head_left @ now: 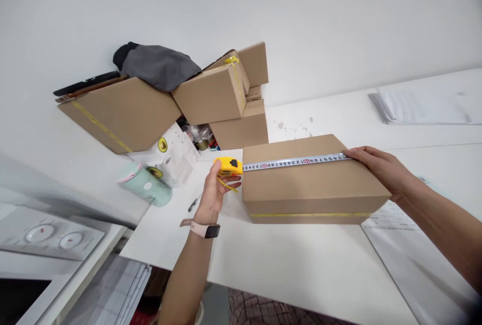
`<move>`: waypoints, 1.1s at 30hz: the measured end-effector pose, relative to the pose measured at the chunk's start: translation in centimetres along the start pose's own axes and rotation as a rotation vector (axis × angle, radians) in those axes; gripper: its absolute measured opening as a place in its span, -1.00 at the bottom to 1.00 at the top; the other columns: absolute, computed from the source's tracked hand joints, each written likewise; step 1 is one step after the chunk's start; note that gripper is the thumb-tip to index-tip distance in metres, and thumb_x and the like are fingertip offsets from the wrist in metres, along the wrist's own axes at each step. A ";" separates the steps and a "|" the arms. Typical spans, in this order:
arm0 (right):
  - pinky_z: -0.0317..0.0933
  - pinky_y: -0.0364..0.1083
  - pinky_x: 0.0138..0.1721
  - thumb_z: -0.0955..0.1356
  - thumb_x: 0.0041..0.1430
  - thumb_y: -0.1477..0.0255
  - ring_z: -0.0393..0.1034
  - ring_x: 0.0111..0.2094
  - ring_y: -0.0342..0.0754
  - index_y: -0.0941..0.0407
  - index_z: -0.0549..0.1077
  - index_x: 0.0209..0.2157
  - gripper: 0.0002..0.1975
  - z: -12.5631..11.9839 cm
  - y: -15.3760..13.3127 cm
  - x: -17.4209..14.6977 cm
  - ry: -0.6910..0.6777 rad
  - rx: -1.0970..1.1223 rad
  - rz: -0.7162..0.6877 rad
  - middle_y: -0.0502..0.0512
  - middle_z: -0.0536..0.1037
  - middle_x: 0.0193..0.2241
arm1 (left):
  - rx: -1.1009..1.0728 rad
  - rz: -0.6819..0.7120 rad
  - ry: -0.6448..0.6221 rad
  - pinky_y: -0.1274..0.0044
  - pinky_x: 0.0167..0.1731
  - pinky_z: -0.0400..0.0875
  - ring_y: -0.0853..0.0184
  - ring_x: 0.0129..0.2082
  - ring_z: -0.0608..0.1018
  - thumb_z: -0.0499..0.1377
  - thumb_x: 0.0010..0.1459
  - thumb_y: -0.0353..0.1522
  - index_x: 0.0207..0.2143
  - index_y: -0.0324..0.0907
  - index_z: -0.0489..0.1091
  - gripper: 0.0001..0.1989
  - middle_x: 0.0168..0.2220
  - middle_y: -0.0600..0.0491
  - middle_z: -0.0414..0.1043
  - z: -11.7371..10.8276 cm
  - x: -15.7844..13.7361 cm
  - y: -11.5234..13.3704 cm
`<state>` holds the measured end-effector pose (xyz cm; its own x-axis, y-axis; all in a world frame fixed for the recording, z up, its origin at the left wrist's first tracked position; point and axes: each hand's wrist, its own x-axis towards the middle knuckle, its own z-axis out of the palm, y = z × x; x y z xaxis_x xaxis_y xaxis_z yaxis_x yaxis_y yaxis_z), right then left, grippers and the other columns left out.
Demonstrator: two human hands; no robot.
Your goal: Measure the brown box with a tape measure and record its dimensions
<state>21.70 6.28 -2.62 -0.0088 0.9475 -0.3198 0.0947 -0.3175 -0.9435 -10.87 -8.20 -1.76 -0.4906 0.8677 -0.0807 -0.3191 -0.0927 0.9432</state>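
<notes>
A closed cardboard box (301, 184) lies on the white table, yellow tape along its near side. Across its top runs the extended blade of a tape measure (227, 166), its printed numbers facing up. My left hand (214, 190) is closed around the yellow tape measure case, just off the box's left edge. At the box's right edge, my right hand (378, 167) pinches the blade's free end against the cardboard. Some of the right fingers are hidden behind the box's side. A pale pink band with a dark screen circles my left wrist.
Cardboard boxes (211, 96) are stacked at the back left, a grey cloth (160, 66) on top. A mint-green cylinder (146, 184), a white avocado-print box (175, 156) and a pen (193, 203) are left of my hand. Papers (425, 105) lie at the back right. A white appliance (52, 237) stands at the lower left.
</notes>
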 end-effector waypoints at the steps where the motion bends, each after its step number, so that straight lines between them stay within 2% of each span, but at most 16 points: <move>1: 0.19 -0.14 -0.60 0.52 -0.01 0.15 0.35 -0.46 -0.09 0.06 0.50 -0.38 -0.70 -0.1 0.0 0.0 -0.011 -0.001 0.005 0.05 0.49 -0.38 | 0.007 -0.017 0.003 0.41 -0.36 0.57 0.24 -0.45 0.64 0.32 0.00 0.02 -0.20 -0.22 0.50 -0.48 -0.32 -0.04 0.63 0.0 0.1 0.3; 4: 0.21 -0.13 -0.57 0.51 0.03 0.18 0.36 -0.45 -0.09 0.07 0.50 -0.37 -0.73 -0.2 -0.1 0.1 -0.034 0.012 0.011 0.04 0.49 -0.39 | 0.026 -0.062 0.015 0.43 -0.43 0.57 0.26 -0.50 0.63 0.34 -0.01 0.00 -0.19 -0.23 0.49 -0.49 -0.36 -0.02 0.62 -0.2 0.4 0.9; 7: 0.21 -0.12 -0.54 0.54 -0.03 0.16 0.36 -0.41 -0.07 0.08 0.50 -0.37 -0.68 -0.3 0.0 0.3 -0.057 0.022 0.004 0.04 0.49 -0.38 | 0.050 -0.086 0.029 0.41 -0.46 0.57 0.26 -0.55 0.61 0.36 -0.04 0.00 -0.21 -0.24 0.49 -0.48 -0.40 -0.02 0.60 -0.3 0.7 1.3; 11: 0.16 -0.11 -0.51 0.58 -0.14 0.12 0.31 -0.41 -0.07 0.08 0.45 -0.46 -0.60 -0.7 0.4 0.8 -0.084 -0.010 -0.014 0.01 0.45 -0.44 | 0.069 0.004 0.039 0.42 -0.42 0.57 0.31 -0.53 0.59 0.39 -0.09 0.01 -0.22 -0.26 0.49 -0.44 -0.38 -0.01 0.59 0.4 -0.3 1.7; 15: 0.15 -0.10 -0.40 0.60 -0.19 0.11 0.26 -0.40 -0.11 0.10 0.36 -0.59 -0.54 -1.6 0.4 1.0 -0.109 -0.025 -0.155 -0.03 0.40 -0.50 | 0.094 0.204 0.031 0.49 -0.28 0.56 0.33 -0.36 0.60 0.40 -0.04 -0.01 -0.20 -0.22 0.48 -0.48 -0.26 0.02 0.58 1.5 -4.6 2.8; 18: 0.20 -0.07 -0.24 0.61 -0.22 0.07 0.26 -0.36 -0.12 0.10 0.43 -0.54 -0.54 -2.3 -0.8 0.3 -0.170 0.068 -0.312 -0.01 0.45 -0.44 | 0.137 0.280 -0.002 0.48 -0.28 0.55 0.26 -0.27 0.61 0.43 -0.02 -0.10 -0.07 -0.16 0.44 -0.47 -0.16 0.00 0.56 1.8 -9.3 2.7; 20: 0.21 -0.05 -0.18 0.59 -0.16 0.06 0.28 -0.33 -0.11 0.09 0.46 -0.47 -0.56 -2.3 -2.3 -0.8 -0.211 0.093 -0.406 -0.01 0.45 -0.41 | 0.130 0.215 -0.037 0.51 -0.37 0.52 0.29 -0.37 0.60 0.47 -0.09 -0.18 -0.02 -0.13 0.41 -0.41 -0.22 0.00 0.56 1.9 -12.2 1.3; 23: 0.20 -0.03 -0.16 0.54 0.00 0.07 0.31 -0.30 -0.10 0.06 0.48 -0.37 -0.62 -1.3 -4.7 -2.5 -0.327 0.008 -0.535 -0.02 0.46 -0.40 | 0.040 0.028 -0.129 0.51 -0.39 0.48 0.27 -0.37 0.59 0.51 -0.20 -0.22 0.04 -0.11 0.41 -0.29 -0.18 -0.04 0.55 2.3 -15.4 -2.7; 27: 0.20 -0.03 -0.20 0.53 -0.01 0.04 0.33 -0.31 -0.09 0.06 0.50 -0.34 -0.59 1.5 -7.1 -2.5 -0.635 -0.181 -0.629 -0.01 0.48 -0.39 | -0.132 -0.408 -0.338 0.45 -0.36 0.48 0.24 -0.40 0.59 0.57 -0.38 -0.27 0.02 -0.11 0.42 -0.18 -0.27 -0.02 0.52 4.7 -17.0 -9.1; 29: 0.20 -0.02 -0.20 0.53 -0.03 0.04 0.34 -0.31 -0.09 0.07 0.51 -0.31 -0.58 3.1 -7.9 -0.9 -0.762 -0.262 -0.624 0.00 0.49 -0.38 | -0.201 -0.562 -0.423 0.43 -0.42 0.49 0.22 -0.43 0.61 0.57 -0.36 -0.25 0.04 -0.10 0.39 -0.16 -0.29 -0.01 0.51 6.5 -16.8 -10.6; 31: 0.20 -0.02 -0.19 0.54 -0.03 0.07 0.34 -0.32 -0.09 0.07 0.51 -0.27 -0.58 4.6 -8.4 1.5 -0.790 -0.299 -0.622 0.00 0.49 -0.39 | -0.249 -0.552 -0.462 0.43 -0.46 0.51 0.21 -0.44 0.62 0.58 -0.40 -0.26 0.03 -0.09 0.37 -0.14 -0.29 0.00 0.50 8.3 -16.2 -10.3; 33: 0.19 -0.02 -0.20 0.55 -0.06 0.11 0.33 -0.32 -0.07 0.08 0.50 -0.26 -0.58 6.0 -8.5 3.9 -0.729 -0.315 -0.625 0.01 0.50 -0.42 | -0.272 -0.453 -0.485 0.42 -0.43 0.55 0.21 -0.43 0.63 0.58 -0.39 -0.24 -0.03 -0.14 0.38 -0.19 -0.27 -0.01 0.50 9.7 -15.2 -8.7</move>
<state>14.92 12.48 3.67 -0.7430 0.6523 0.1497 0.1225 0.3525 -0.9277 7.23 -15.90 -5.62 0.1333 0.9631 -0.2339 -0.6277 0.2647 0.7321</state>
